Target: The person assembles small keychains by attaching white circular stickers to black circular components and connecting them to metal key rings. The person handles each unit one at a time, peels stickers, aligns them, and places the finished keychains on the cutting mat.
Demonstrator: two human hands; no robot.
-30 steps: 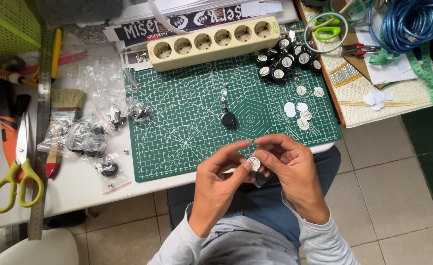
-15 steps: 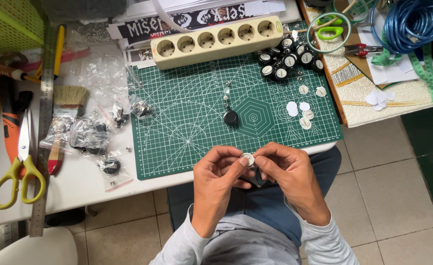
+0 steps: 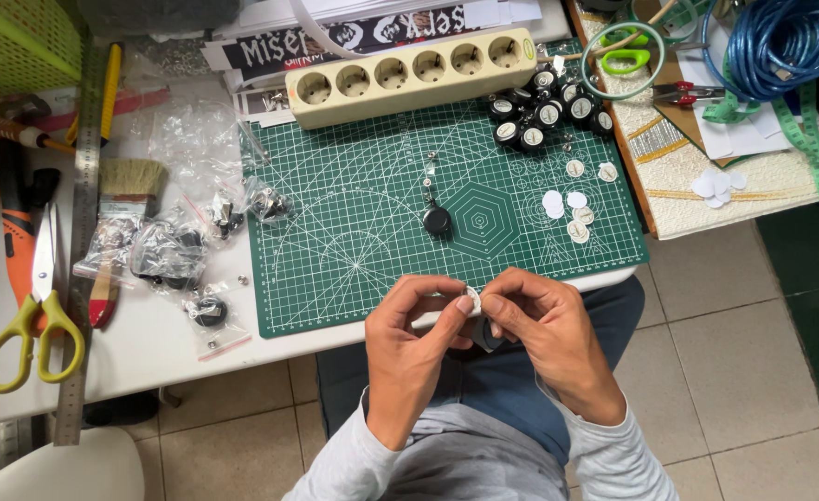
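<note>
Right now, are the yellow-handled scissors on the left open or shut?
Shut. On the white table, the yellow-handled scissors lie flat with both blades together in one strip and the finger loops side by side.

L hand (image 3: 409,339) & R hand (image 3: 550,332) fingertip-to-fingertip, pinching, wrists bent inward.

A small craft workshop, likely at home. A white counter (image 3: 149,362) carries a green cutting mat (image 3: 354,232), a beige power strip with 5 sockets (image 3: 409,76), a steel ruler (image 3: 80,241), yellow-handled scissors (image 3: 33,315), a brush (image 3: 122,213) and clear bags of small parts (image 3: 163,246). Coiled blue cable (image 3: 785,42) and a green tape measure (image 3: 813,139) lie alongside, above a tiled floor (image 3: 743,343).
</note>
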